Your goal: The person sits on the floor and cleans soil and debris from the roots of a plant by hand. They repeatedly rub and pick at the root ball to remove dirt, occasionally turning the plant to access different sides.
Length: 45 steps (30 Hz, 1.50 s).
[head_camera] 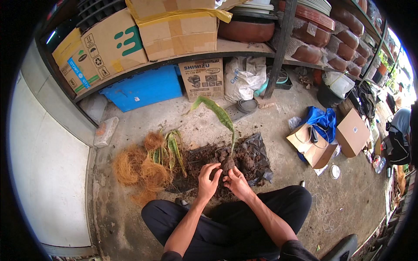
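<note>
A snake plant leaf [219,113] rises bent to the left from a dark ball of soil [228,164]. Both hands hold this ball low over the soil heap: my left hand [209,177] touches its left side, and my right hand [236,183] grips it from the lower right with thumb and fingers. Beneath lies a black plastic sheet [263,153] bearing loose dark soil and clumps. More variegated snake plant leaves [175,150] lie left of the soil, beside tangled orange-brown coconut fibre [129,166].
Shelving with cardboard boxes [183,34] and brown pots [246,31] runs along the back, a blue bin [143,88] beneath. A grey clog [243,109] stands behind the soil. Rightward lie a paper bag [310,140], an open carton [352,132] and thin string [326,208]. Another person [399,140] sits far right.
</note>
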### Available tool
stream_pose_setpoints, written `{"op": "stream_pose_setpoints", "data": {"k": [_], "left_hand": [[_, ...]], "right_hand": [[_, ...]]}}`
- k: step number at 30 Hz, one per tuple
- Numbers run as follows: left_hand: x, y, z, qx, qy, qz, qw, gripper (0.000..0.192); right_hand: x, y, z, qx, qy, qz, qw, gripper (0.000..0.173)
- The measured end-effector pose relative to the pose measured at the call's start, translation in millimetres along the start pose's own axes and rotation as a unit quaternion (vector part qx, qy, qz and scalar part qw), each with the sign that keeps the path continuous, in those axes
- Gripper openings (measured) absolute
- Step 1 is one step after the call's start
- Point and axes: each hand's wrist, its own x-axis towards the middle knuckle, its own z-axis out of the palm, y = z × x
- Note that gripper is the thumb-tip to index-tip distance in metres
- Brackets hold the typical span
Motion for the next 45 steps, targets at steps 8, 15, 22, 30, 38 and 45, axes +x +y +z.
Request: {"op": "stream_pose_setpoints", "data": {"k": [8,15,22,30,38,45], "left_hand": [[0,-9,1,0.020,-0.012,0.027,0.999,0.019],[-3,-19,2,-0.035,0.026,-0.071,0.996,0.015],[0,-29,-1,-0.193,0.056,-0.176,0.964,0.018],[2,-10,0,-0.124,0.021,-0.105,0.987,0.018],[0,-8,-1,-0.073,0.025,-0.123,0.989,0.011],[0,-5,0,-0.066,-0.004,-0.156,0.986,0.010]], "right_hand": [[2,4,-3,0.000,-0.003,0.013,1.000,0.014],[2,1,-1,0.005,-0.017,0.017,1.000,0.014],[2,4,-3,0.023,-0.050,0.007,0.998,0.017],[0,4,-2,0.005,-0.080,0.014,0.997,0.037],[0,5,1,-0.041,-0.087,0.018,0.995,0.042],[0,6,1,-0.037,-0.097,0.017,0.994,0.042]]}}
